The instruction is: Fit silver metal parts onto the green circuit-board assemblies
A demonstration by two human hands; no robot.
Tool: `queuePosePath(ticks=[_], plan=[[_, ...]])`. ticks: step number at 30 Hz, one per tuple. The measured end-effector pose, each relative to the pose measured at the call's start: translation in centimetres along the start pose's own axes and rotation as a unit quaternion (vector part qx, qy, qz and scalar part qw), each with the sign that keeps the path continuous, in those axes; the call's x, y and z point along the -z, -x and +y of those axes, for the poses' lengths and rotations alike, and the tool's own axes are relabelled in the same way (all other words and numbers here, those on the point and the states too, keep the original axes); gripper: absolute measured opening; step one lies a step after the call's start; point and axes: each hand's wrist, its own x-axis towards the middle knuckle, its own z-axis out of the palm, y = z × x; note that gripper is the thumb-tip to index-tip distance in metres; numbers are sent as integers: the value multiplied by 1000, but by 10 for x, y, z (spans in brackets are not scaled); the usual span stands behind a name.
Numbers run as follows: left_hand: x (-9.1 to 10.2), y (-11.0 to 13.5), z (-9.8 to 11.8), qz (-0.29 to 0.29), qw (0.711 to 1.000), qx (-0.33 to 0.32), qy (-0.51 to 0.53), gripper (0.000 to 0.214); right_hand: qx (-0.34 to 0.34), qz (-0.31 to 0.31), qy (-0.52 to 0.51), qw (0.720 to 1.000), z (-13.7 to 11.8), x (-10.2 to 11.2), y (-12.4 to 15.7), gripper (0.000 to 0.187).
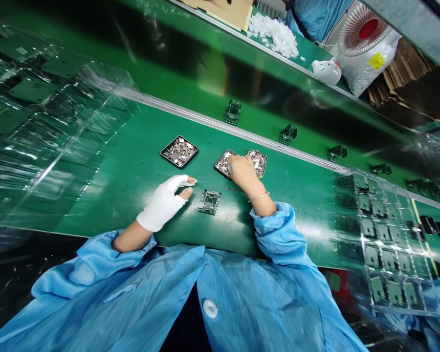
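Note:
My left hand (165, 201), in a white glove with bare fingertips, rests on the green table with thumb and fingers apart, holding nothing. Just right of it lies a small circuit board (209, 202), apart from the fingertips. My right hand (242, 171) is bare, with a bracelet at the wrist, and reaches over a black tray of small metal parts (223, 163). Its fingers are bent together at the parts; whatever they pinch is hidden. Behind that hand a second tray of metal parts (257, 162) shows partly. A thin dark tool (234, 189) lies beside the wrist.
Another black tray of metal parts (179, 151) sits left. Beyond a metal rail (205, 121), several boards, one here (233, 111), stand on a green strip. Clear plastic trays with boards stand left (33, 88) and right (388, 234). A fan (363, 30) is at the back.

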Motion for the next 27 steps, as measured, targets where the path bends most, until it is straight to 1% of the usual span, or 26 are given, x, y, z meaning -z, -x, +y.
queuePosePath(ticks=[2,7,10,13,15,18,20,23,27], plan=[[-1,-1,3,-4,1000,-4,-6,37,-7,5,-2,1000,1,2,0,30],[-2,-2,7,-14,999,-22,-23,34,-12,-18,-22,1000,1,4,-1,29],[1,-3,4,-4,999,-32,-27,33,-14,18,-52,998,5,1,2,28],[3,-6,3,12,999,-39,-23,32,-24,55,-101,993,10,-3,4,32],[2,-9,6,13,999,-45,-18,31,-22,46,-115,992,12,-3,3,33],[-2,-11,15,2,998,-63,-20,31,-2,18,-102,995,11,-2,-2,30],[-5,-12,20,-4,997,-77,-28,32,5,11,-96,995,10,-2,-4,27],[-4,-12,22,-8,996,-84,-41,32,10,21,-108,994,11,-4,-3,28],[1,-14,22,3,996,-77,-51,31,7,52,-125,991,16,-12,4,34]])
